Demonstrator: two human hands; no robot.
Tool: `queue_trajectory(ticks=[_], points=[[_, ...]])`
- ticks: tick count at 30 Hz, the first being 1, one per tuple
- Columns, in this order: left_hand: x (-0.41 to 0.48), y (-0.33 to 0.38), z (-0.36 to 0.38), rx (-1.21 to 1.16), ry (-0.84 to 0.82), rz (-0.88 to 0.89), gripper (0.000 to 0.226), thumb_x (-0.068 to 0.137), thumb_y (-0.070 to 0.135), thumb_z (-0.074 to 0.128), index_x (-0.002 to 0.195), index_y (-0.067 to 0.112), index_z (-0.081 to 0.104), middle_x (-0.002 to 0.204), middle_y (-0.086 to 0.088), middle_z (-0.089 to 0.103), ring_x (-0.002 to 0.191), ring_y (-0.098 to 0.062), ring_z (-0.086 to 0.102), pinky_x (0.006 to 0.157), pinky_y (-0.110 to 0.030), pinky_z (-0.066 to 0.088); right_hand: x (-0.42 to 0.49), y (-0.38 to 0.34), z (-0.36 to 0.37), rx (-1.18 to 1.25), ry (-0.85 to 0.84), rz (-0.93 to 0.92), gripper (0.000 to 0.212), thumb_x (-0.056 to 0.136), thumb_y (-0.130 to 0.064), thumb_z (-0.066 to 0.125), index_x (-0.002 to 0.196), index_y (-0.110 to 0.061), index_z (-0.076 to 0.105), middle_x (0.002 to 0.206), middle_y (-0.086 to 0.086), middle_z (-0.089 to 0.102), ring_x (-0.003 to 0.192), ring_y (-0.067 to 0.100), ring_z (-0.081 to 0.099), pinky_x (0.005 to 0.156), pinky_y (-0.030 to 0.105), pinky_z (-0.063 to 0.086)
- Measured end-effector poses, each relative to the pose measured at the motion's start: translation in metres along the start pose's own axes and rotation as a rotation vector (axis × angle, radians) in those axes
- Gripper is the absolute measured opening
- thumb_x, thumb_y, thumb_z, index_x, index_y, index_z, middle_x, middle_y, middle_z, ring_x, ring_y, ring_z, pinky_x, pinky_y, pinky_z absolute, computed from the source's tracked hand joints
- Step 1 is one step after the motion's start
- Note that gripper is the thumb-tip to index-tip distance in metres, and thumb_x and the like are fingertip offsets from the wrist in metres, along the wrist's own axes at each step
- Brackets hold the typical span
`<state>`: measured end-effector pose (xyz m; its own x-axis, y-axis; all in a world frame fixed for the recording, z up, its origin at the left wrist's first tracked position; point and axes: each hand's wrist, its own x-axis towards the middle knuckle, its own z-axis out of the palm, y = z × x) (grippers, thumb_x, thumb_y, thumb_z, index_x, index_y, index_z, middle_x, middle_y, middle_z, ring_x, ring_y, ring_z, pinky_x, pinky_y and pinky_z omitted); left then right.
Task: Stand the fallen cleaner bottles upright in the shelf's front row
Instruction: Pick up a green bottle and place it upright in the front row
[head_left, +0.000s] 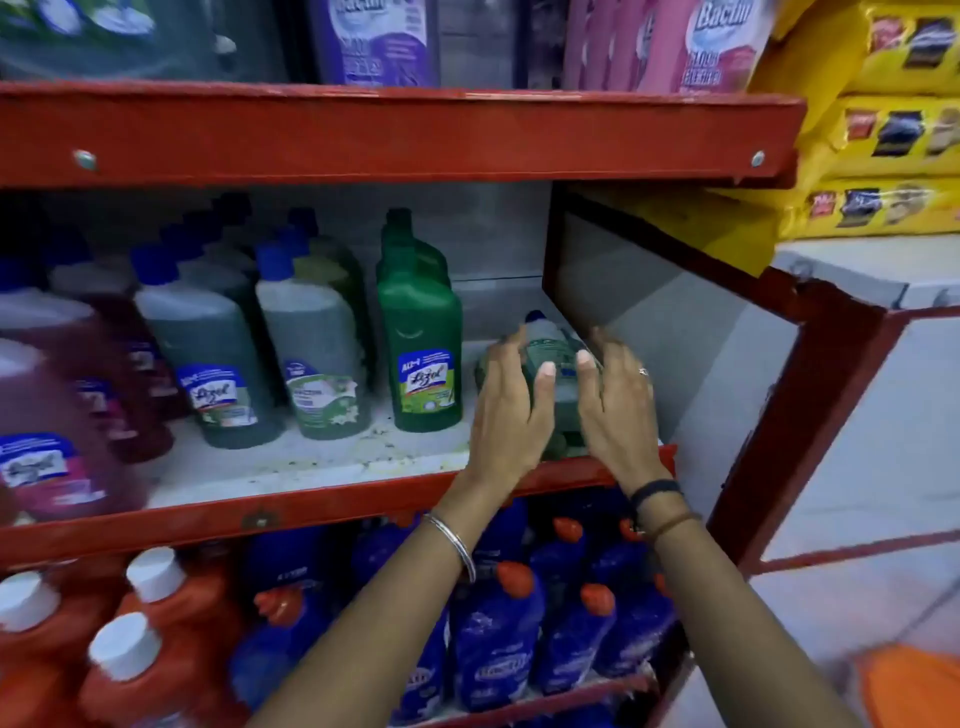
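A fallen green cleaner bottle (558, 364) with a blue cap lies on the middle shelf (311, 467) at its right end, cap pointing to the back. My left hand (511, 410) grips its left side and my right hand (613, 400) grips its right side. To the left stands an upright dark green bottle (421, 338). Further left, blue-capped grey-green bottles (311, 343) stand upright, slightly leaning. My hands hide most of the fallen bottle's body.
Large pink jugs (52, 415) crowd the shelf's left end. The red shelf side panel (675, 322) is close beside my right hand. The red upper shelf edge (395, 135) hangs overhead. Blue and orange bottles (498, 623) fill the shelf below.
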<state>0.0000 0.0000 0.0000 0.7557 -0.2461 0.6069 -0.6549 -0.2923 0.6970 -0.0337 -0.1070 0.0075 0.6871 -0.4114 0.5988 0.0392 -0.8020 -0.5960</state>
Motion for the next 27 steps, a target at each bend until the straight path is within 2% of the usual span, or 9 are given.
queue_trajectory(ticks=[3, 5, 9, 11, 14, 19, 21, 25, 27], points=[[0.019, -0.011, 0.024, 0.047, -0.028, -0.252, 0.061, 0.087, 0.043, 0.034, 0.136, 0.007, 0.029, 0.137, -0.018, 0.042, 0.128, -0.031, 0.037, 0.109, -0.041, 0.033, 0.019, 0.020, 0.004, 0.109, -0.105, 0.155, 0.033, 0.096, -0.031, 0.038, 0.095, -0.002, 0.056, 0.097, 0.018, 0.063, 0.094, 0.032, 0.059, 0.074, 0.034, 0.043], [0.029, -0.017, 0.031, 0.050, -0.084, -0.405, 0.064, 0.083, 0.044, 0.035, 0.135, 0.006, 0.030, 0.135, -0.022, 0.042, 0.125, -0.036, 0.040, 0.106, -0.046, 0.037, 0.032, 0.027, 0.007, 0.125, -0.245, 0.269, 0.031, 0.093, -0.031, 0.043, 0.092, -0.004, 0.056, 0.093, 0.013, 0.064, 0.089, 0.031, 0.062, 0.066, 0.027, 0.037], [0.045, -0.014, 0.034, 0.090, -0.196, -0.523, 0.056, 0.080, 0.037, 0.038, 0.127, 0.008, 0.043, 0.129, -0.021, 0.051, 0.116, -0.037, 0.050, 0.099, -0.046, 0.044, 0.056, 0.023, 0.013, 0.031, -0.357, 0.324, 0.034, 0.089, -0.028, 0.048, 0.110, -0.002, 0.056, 0.118, 0.019, 0.061, 0.106, 0.036, 0.057, 0.078, 0.031, 0.043], [0.049, -0.006, 0.031, -0.002, -0.147, -0.574, 0.046, 0.076, 0.030, 0.042, 0.115, 0.007, 0.052, 0.119, -0.018, 0.058, 0.107, -0.035, 0.056, 0.092, -0.044, 0.049, 0.065, 0.018, 0.016, 0.031, -0.406, 0.387, 0.035, 0.089, -0.030, 0.050, 0.110, -0.003, 0.056, 0.118, 0.021, 0.060, 0.107, 0.036, 0.057, 0.085, 0.035, 0.046], [0.046, 0.006, 0.025, -0.237, -0.081, -0.678, 0.025, 0.085, 0.014, 0.048, 0.109, 0.010, 0.054, 0.107, -0.012, 0.061, 0.092, -0.028, 0.058, 0.083, -0.034, 0.050, 0.072, 0.015, 0.019, 0.117, -0.449, 0.480, 0.037, 0.086, -0.037, 0.054, 0.107, -0.007, 0.059, 0.112, 0.018, 0.065, 0.100, 0.034, 0.062, 0.086, 0.038, 0.052], [0.029, 0.006, 0.005, -0.501, 0.007, -0.621, 0.026, 0.083, 0.005, 0.058, 0.103, 0.019, 0.053, 0.101, -0.005, 0.064, 0.094, -0.025, 0.064, 0.084, -0.037, 0.055, 0.050, 0.008, 0.018, 0.430, -0.341, 0.565, 0.023, 0.084, -0.036, 0.059, 0.091, -0.014, 0.062, 0.092, 0.011, 0.070, 0.080, 0.026, 0.067, 0.075, 0.038, 0.059], [0.015, 0.006, -0.009, -0.551, -0.001, -0.564, 0.039, 0.081, 0.000, 0.059, 0.114, 0.018, 0.051, 0.098, 0.004, 0.061, 0.094, -0.020, 0.062, 0.086, -0.037, 0.054, 0.033, -0.003, 0.013, 0.618, -0.360, 0.595, 0.017, 0.089, -0.030, 0.058, 0.088, -0.014, 0.062, 0.084, 0.007, 0.069, 0.072, 0.021, 0.067, 0.065, 0.031, 0.058], [-0.018, 0.000, -0.048, -0.590, -0.085, -0.451, 0.065, 0.082, -0.003, 0.059, 0.139, 0.015, 0.033, 0.120, 0.010, 0.051, 0.104, -0.005, 0.055, 0.099, -0.033, 0.046, -0.006, -0.032, 0.012, 0.751, -0.278, 0.490, 0.009, 0.090, -0.022, 0.057, 0.083, -0.015, 0.057, 0.089, 0.011, 0.067, 0.072, 0.015, 0.066, 0.066, 0.028, 0.057], [-0.036, -0.010, -0.073, -0.532, -0.127, -0.417, 0.071, 0.080, 0.008, 0.062, 0.141, 0.022, 0.029, 0.136, 0.004, 0.049, 0.117, -0.010, 0.053, 0.105, -0.040, 0.043, -0.030, -0.055, 0.018, 0.855, -0.199, 0.482, 0.008, 0.089, -0.013, 0.058, 0.090, -0.010, 0.051, 0.088, 0.008, 0.064, 0.066, 0.006, 0.067, 0.062, 0.021, 0.056]])
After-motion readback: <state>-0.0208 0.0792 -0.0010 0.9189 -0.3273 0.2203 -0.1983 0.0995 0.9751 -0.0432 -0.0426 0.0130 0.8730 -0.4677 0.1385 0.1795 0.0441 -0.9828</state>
